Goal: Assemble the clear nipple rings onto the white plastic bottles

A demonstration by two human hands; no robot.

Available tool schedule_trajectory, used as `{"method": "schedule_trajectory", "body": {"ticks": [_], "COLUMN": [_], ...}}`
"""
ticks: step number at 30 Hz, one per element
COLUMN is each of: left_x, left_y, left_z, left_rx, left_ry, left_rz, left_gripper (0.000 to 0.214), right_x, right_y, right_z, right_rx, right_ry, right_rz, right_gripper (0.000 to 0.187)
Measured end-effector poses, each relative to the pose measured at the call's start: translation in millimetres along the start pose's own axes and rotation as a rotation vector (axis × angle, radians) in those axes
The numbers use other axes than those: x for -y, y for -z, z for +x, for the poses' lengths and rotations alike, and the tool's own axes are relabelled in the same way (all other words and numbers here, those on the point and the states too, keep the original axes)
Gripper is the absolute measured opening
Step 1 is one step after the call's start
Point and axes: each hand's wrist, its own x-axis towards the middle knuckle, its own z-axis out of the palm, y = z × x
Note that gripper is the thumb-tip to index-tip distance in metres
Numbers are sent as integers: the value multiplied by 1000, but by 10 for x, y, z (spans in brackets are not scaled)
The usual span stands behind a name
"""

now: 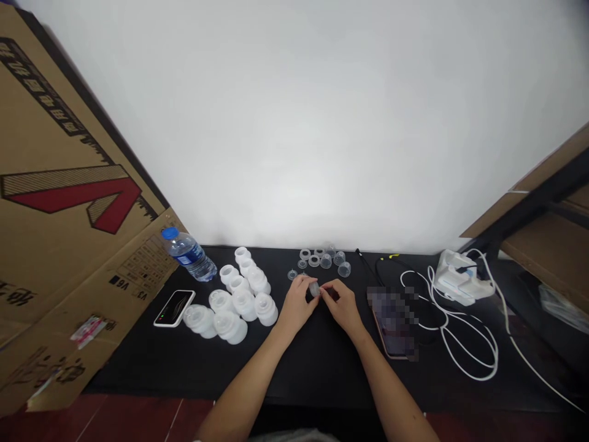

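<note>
Both my hands meet over the middle of the black table [322, 362]. My left hand [297, 304] and my right hand [341, 303] pinch one small clear plastic part [315, 288] between their fingertips. Just behind them lie several small clear rings and caps [324, 259]. To the left of my left hand stands a cluster of several white plastic cup-shaped parts [239, 298], some lying on their sides.
A water bottle with a blue cap [188, 253] lies at the back left. A white phone [174, 307] lies by a large cardboard sheet [59, 202]. Another phone [393, 319] lies right of my hands, beside white cables [464, 331] and a white charger [458, 276].
</note>
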Motion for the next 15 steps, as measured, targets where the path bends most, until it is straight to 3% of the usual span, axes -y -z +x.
{"method": "schedule_trajectory", "body": {"ticks": [8,15], "left_x": [-52,-28], "left_y": [3,0], "left_z": [10,15], "left_rx": [2,-29], "left_ry": [-33,-81], "left_rz": [-119,-121], "left_gripper": [43,43], "right_x": [-92,-81], "right_y": [-10,-61], "right_z": [51,31], "right_rx": [-44,5], "right_ry": [-192,-175], "right_rz": [258,356], "right_gripper": [37,35]}}
